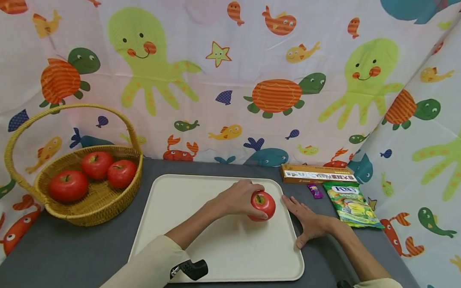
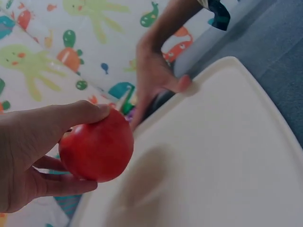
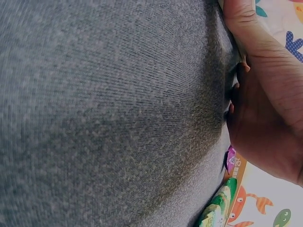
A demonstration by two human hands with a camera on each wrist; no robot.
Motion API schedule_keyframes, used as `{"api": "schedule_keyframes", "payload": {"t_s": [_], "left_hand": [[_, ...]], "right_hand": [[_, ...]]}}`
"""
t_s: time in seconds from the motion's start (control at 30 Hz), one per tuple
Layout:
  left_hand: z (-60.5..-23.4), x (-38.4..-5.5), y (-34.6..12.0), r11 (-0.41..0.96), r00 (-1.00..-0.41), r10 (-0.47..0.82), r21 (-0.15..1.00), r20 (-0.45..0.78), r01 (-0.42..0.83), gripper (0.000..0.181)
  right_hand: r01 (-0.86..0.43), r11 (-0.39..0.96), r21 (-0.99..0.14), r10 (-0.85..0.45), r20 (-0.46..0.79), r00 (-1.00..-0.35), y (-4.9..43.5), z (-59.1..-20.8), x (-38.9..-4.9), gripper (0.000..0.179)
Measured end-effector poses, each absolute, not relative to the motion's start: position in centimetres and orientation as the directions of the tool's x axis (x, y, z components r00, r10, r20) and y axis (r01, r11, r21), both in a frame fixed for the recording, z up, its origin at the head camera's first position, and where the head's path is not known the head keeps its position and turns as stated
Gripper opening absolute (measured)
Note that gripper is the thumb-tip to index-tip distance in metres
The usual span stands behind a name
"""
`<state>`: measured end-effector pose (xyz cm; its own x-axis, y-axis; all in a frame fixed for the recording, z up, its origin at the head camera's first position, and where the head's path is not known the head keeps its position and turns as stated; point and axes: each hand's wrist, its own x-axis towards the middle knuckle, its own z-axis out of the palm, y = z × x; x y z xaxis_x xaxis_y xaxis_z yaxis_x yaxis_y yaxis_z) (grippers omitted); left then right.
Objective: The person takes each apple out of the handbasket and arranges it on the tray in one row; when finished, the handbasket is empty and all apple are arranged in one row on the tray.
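Red and glossy, an apple (image 1: 265, 205) sits in the grip of the left hand (image 1: 238, 201), thumb and fingers curled about its sides, over the right half of a cream tray (image 1: 249, 254). In the left wrist view a soft shadow falls on the tray beside the fruit. The right hand (image 1: 310, 220) is apart from the left, its fingers spread and grasping nothing; fingertips and thumb lie at the tray's right edge. Both arms wear pale sleeves (image 1: 148, 263), with a black device (image 1: 195, 269) at the left cuff.

To the left of the tray, a yellow woven basket (image 1: 92, 217) with a tall arched handle holds three more red apples (image 1: 97, 165). Beyond the right hand, a green snack bag (image 1: 352, 205) lies near a small purple packet (image 1: 315, 191), and an orange-brown pasta box (image 1: 318, 175) lies behind them against the curtain (image 1: 213, 87). Grey cloth (image 1: 94, 252) covers the table under everything, and the curtain is printed with turtles, octopuses, crabs and fish.
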<state>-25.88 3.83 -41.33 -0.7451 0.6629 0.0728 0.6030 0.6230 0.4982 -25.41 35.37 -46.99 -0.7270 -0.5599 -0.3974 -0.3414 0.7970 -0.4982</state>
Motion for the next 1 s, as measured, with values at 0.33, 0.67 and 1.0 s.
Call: {"api": "schedule_keyframes", "payload": {"t_s": [0.33, 0.67, 1.0], "left_hand": [[-43.7, -26.5, 6.7, 0.644, -0.767, 0.638, 0.502, 0.063, 0.577, 0.073], [-44.1, -26.9, 8.2, 0.648, -0.765, 0.639, 0.484, 0.074, 0.588, 0.070], [-44.3, -26.8, 10.1, 0.691, -0.782, 0.624, 0.459, 0.013, 0.559, 0.076]], "right_hand": [[-0.361, 0.781, -0.509, -0.581, -0.383, -0.718, 35.4, -46.8, -25.4, 0.152], [-0.367, 0.768, -0.525, -0.598, -0.383, -0.704, 35.1, -47.0, -25.5, 0.149], [-0.292, 0.812, -0.505, -0.531, -0.432, -0.729, 35.6, -46.9, -25.4, 0.144]]}}
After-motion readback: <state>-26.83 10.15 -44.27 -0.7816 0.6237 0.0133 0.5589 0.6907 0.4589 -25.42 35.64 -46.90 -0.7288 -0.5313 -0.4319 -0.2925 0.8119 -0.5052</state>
